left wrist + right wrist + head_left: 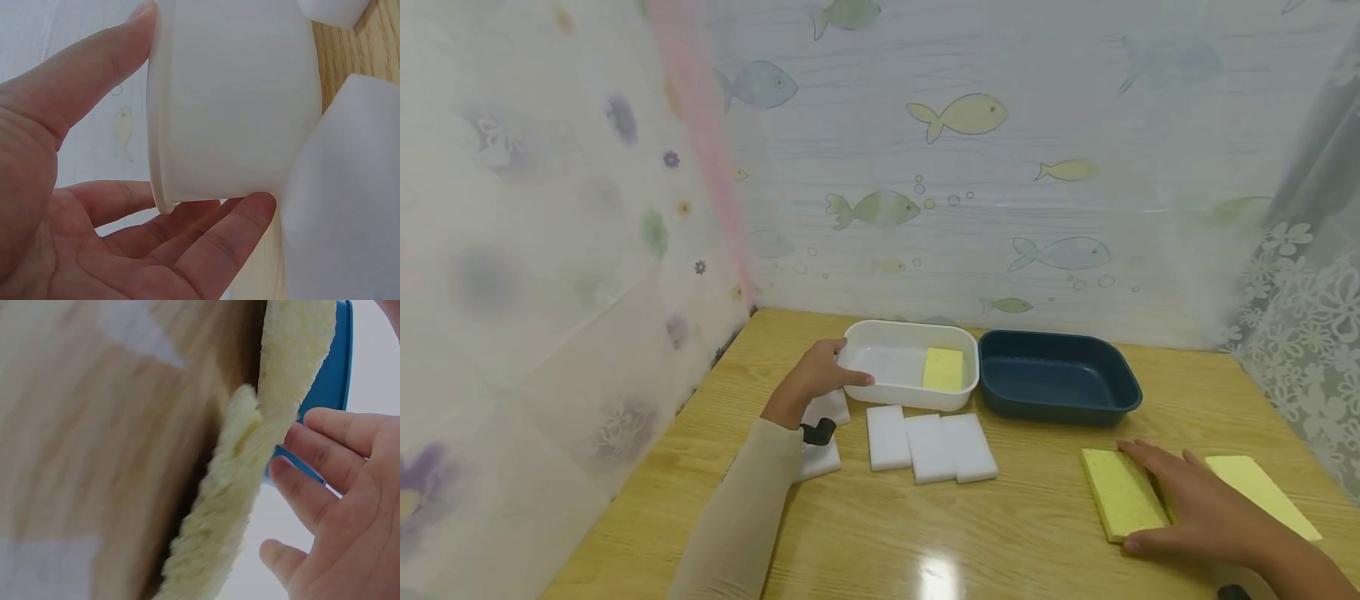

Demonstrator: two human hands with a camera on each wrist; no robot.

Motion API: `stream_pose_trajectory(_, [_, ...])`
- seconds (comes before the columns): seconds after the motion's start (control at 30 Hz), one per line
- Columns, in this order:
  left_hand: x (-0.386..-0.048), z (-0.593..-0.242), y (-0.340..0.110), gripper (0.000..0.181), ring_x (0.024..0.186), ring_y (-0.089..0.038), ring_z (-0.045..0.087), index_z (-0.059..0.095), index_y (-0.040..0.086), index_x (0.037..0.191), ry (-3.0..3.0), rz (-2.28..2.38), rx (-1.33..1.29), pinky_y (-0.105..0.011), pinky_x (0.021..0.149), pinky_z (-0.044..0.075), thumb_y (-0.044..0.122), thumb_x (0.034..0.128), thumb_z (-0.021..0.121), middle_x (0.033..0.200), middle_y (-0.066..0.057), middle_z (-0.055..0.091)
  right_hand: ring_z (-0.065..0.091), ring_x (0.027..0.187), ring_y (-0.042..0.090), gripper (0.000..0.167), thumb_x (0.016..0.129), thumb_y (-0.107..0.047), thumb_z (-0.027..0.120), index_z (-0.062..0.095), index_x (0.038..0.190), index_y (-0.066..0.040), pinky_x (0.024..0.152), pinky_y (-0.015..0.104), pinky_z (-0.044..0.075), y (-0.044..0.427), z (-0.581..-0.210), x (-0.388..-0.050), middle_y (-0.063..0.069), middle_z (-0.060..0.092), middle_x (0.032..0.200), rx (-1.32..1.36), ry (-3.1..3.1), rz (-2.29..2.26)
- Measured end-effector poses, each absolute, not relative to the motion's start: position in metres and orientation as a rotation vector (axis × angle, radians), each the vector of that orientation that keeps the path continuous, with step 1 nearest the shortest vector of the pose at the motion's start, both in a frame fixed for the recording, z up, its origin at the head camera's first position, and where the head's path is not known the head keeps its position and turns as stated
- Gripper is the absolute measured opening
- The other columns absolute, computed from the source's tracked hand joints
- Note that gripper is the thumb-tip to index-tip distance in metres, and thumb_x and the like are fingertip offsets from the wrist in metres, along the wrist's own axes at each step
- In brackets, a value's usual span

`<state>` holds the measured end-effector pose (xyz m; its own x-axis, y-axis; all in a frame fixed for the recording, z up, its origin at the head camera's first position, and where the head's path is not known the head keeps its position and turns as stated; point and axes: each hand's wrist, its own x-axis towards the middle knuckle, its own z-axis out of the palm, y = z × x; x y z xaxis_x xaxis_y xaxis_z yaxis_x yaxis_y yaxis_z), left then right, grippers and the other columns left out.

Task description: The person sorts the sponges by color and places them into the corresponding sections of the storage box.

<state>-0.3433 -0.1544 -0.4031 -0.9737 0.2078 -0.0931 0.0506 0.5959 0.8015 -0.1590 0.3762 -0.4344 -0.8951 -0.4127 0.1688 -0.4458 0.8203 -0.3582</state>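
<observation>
My left hand [820, 371] holds the left end of a white rectangular container [910, 398]. In the left wrist view its thumb lies on the rim and the fingers bend along the container's side. A yellow sponge [943, 369] lies inside, at the right end. My right hand [1202, 508] reaches over a thick yellow sponge [1122, 493] on the table. Its thumb is at the near edge and the forefinger at the far edge. In the right wrist view the fairly straight fingers [312, 500] are spread beside the sponge's face. Another yellow sponge [1262, 496] lies right of that hand, partly covered.
A dark blue container [1056, 408] stands right beside the white one. Several white sponges lie before the white container, among them one white sponge [888, 437] and two overlapping at its right. More white pieces [822, 460] sit under the left wrist. A fish-printed curtain [880, 167] hangs behind the table.
</observation>
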Motion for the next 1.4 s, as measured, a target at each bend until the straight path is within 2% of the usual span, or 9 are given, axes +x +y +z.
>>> stream_pose_trajectory(0.1, [-0.343,-0.404,-0.155,0.093,0.12,-0.028,0.059,0.048,0.003,0.153,2.648,1.323,0.234,-0.049,0.107,0.047,0.034,0.0784,0.093,0.138,-0.013,0.063,0.053,0.128,0.051,0.116,0.065,-0.053,0.094,0.04,0.157,-0.008,0.111,0.078,0.023,0.372,-0.431,-0.16,0.018,0.054,0.15,0.688,-2.909,0.597])
stream_pose_trajectory(0.2, [-0.343,-0.403,-0.154,0.093,0.121,-0.027,0.059,0.047,0.002,0.153,2.653,1.325,0.234,-0.049,0.107,0.047,0.034,0.0787,0.092,0.139,-0.013,0.062,0.055,0.129,0.047,0.117,0.066,-0.057,0.093,0.039,0.159,-0.01,0.101,0.072,0.04,0.366,-0.425,-0.16,0.017,0.054,0.151,0.67,-2.919,0.556])
stream_pose_trajectory(0.3, [-0.342,-0.403,-0.153,0.095,0.122,-0.028,0.058,0.045,0.002,0.154,2.648,1.327,0.232,-0.049,0.107,0.047,0.034,0.0787,0.092,0.141,-0.014,0.061,0.055,0.13,0.048,0.118,0.067,-0.06,0.092,0.037,0.16,-0.011,0.092,0.068,0.048,0.362,-0.42,-0.16,0.02,0.052,0.152,0.659,-2.927,0.521])
stream_pose_trajectory(0.63, [-0.343,-0.404,-0.153,0.094,0.116,-0.026,0.06,0.048,0.003,0.153,2.646,1.331,0.226,-0.048,0.104,0.048,0.034,0.0769,0.094,0.136,-0.012,0.064,0.05,0.134,0.05,0.118,0.071,-0.065,0.087,0.031,0.163,-0.018,0.094,0.07,0.046,0.347,-0.401,-0.159,0.021,0.047,0.156,0.633,-2.957,0.575])
stream_pose_trajectory(0.87, [-0.343,-0.403,-0.153,0.091,0.112,-0.026,0.061,0.051,0.002,0.151,2.641,1.34,0.237,-0.046,0.102,0.05,0.034,0.0775,0.093,0.133,-0.013,0.065,0.05,0.135,0.048,0.12,0.069,-0.07,0.085,0.033,0.162,-0.016,0.095,0.069,0.047,0.335,-0.388,-0.165,0.019,0.048,0.156,0.693,-2.902,0.533])
stream_pose_trajectory(1.0, [-0.343,-0.403,-0.153,0.098,0.124,-0.027,0.058,0.043,0.0,0.156,2.636,1.346,0.227,-0.049,0.109,0.047,0.034,0.0783,0.093,0.145,-0.014,0.059,0.05,0.135,0.047,0.118,0.07,-0.07,0.084,0.036,0.16,-0.01,0.097,0.068,0.047,0.328,-0.38,-0.172,0.019,0.048,0.155,0.718,-2.883,0.507])
stream_pose_trajectory(1.13, [-0.343,-0.403,-0.153,0.103,0.132,-0.029,0.054,0.038,0.0,0.158,2.635,1.335,0.216,-0.05,0.113,0.044,0.035,0.0783,0.093,0.152,-0.015,0.053,0.049,0.137,0.046,0.118,0.071,-0.07,0.084,0.035,0.161,-0.012,0.098,0.067,0.047,0.321,-0.373,-0.18,0.018,0.047,0.156,0.732,-2.867,0.494])
stream_pose_trajectory(1.27, [-0.342,-0.403,-0.153,0.097,0.12,-0.028,0.059,0.044,0.001,0.155,2.631,1.344,0.234,-0.048,0.106,0.048,0.034,0.0785,0.093,0.141,-0.014,0.062,0.047,0.139,0.047,0.118,0.071,-0.07,0.083,0.031,0.163,-0.017,0.098,0.068,0.047,0.312,-0.369,-0.19,0.019,0.045,0.158,0.755,-2.861,0.5])
stream_pose_trajectory(1.4, [-0.341,-0.403,-0.153,0.094,0.114,-0.027,0.06,0.046,0.001,0.154,2.636,1.355,0.238,-0.047,0.103,0.049,0.032,0.0781,0.093,0.136,-0.014,0.064,0.046,0.14,0.049,0.119,0.071,-0.071,0.083,0.032,0.163,-0.016,0.099,0.069,0.046,0.302,-0.366,-0.199,0.02,0.045,0.157,0.771,-2.857,0.482])
